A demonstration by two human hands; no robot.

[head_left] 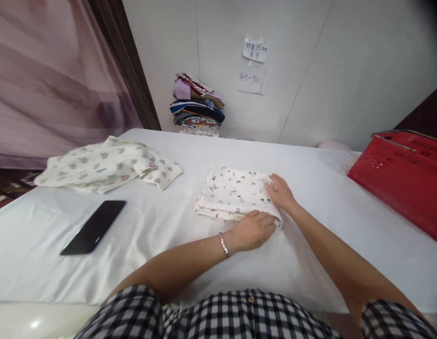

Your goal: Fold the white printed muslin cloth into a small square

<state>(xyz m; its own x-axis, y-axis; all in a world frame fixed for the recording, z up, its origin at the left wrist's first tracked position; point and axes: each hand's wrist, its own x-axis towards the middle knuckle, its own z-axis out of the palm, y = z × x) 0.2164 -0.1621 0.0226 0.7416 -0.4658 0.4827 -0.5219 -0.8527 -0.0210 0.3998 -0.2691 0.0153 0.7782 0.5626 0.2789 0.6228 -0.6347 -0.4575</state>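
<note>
A white cloth with small printed figures (235, 190) lies folded in layers on the white-covered table (162, 226). At its near right corner my left hand (255, 230), with a silver bracelet at the wrist, has its fingers closed together on the cloth's edge; the fingertips are partly hidden. My right hand (281, 192) rests at the cloth's right edge, fingers apart and touching it.
A rumpled cream cloth with grey prints (98, 165) and a black phone (94, 227) lie at the left. Folded textiles (197, 106) are stacked beyond the far edge. A red basket (398, 179) stands at the right. Two paper signs (251, 79) hang on the wall.
</note>
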